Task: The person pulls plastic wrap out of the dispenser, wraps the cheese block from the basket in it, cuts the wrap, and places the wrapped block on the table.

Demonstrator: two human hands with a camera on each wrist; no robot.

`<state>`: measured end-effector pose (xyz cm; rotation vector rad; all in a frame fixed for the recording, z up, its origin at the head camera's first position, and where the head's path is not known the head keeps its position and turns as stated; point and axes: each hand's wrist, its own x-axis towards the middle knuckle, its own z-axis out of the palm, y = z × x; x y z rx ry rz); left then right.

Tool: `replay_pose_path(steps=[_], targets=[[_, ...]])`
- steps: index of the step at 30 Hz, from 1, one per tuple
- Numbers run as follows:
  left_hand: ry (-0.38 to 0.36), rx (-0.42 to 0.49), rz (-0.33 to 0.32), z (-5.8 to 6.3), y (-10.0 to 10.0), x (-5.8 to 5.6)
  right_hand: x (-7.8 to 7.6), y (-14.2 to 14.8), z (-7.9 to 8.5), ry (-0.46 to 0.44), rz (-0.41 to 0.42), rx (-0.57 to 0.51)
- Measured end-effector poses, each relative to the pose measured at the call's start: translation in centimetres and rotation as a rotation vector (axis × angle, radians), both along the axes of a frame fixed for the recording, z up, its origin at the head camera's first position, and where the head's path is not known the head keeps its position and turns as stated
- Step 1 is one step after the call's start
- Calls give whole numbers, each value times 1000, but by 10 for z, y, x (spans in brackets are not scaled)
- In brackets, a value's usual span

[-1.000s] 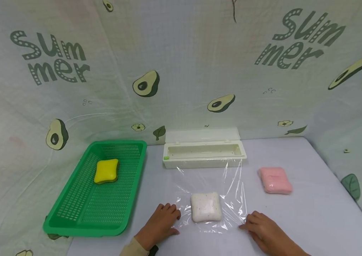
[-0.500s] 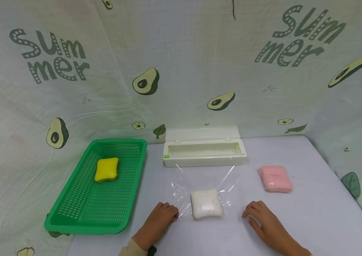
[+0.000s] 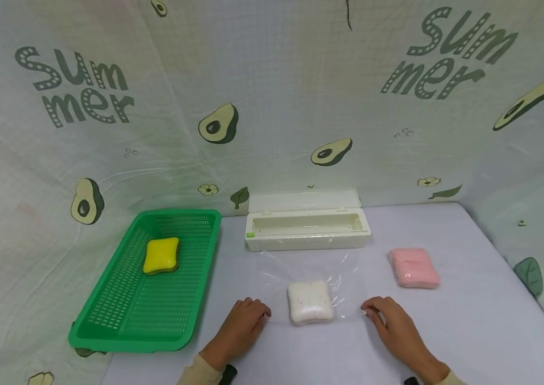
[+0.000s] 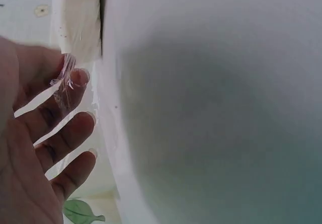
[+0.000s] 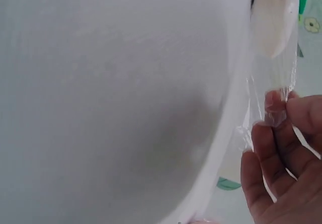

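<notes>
A white, speckled square block [image 3: 310, 303] with curved-in sides sits on the table, in front of me, with clear plastic wrap [image 3: 346, 278] spread around it. My left hand [image 3: 239, 330] pinches the wrap's near left corner; the left wrist view shows the bunched film [image 4: 65, 80] between thumb and forefinger, the other fingers loosely bent. On the opposite side, my right hand [image 3: 397, 330] pinches the near right corner. Thumb and forefinger meet on the film [image 5: 275, 114] in the right wrist view, where the white block appears beyond them.
Back left stands a green perforated basket [image 3: 199, 278] holding a yellow block [image 3: 162, 255] of similar shape. A long white box [image 3: 308, 243] with its lid raised is behind the wrap. To the right lies a pink block [image 3: 414, 268] with a glossy surface. Printed cloth [image 3: 272, 96] hangs behind.
The near edge of the wrap has moved away from me, and its folds by the white block have shifted. Both hands have moved slightly farther forward, the right one now pinching the film's corner.
</notes>
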<state>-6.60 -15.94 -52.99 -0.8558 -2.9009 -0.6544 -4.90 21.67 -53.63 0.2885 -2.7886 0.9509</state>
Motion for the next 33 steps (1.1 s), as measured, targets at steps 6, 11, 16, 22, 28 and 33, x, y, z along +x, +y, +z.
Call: replay_pose_path(steps=[6,11,16,22,28,33], targets=[[23,-106,3,-5,7,-1,-1,-3,-4,55,132,-75],[149,-227,25,-7,18,-5,-6,-8,-8,93,197,1],[354,-297,-42,-5,29,-11,-15,-16,-5,99,213,148],[501,-333,-82,-8,33,-17,-23,-21,-1,162,190,246],[433,-280,-23,-4,28,-17,-26,-20,2,215,115,293],[319,-226,81,1,26,-11,-23,-23,6,273,102,297]])
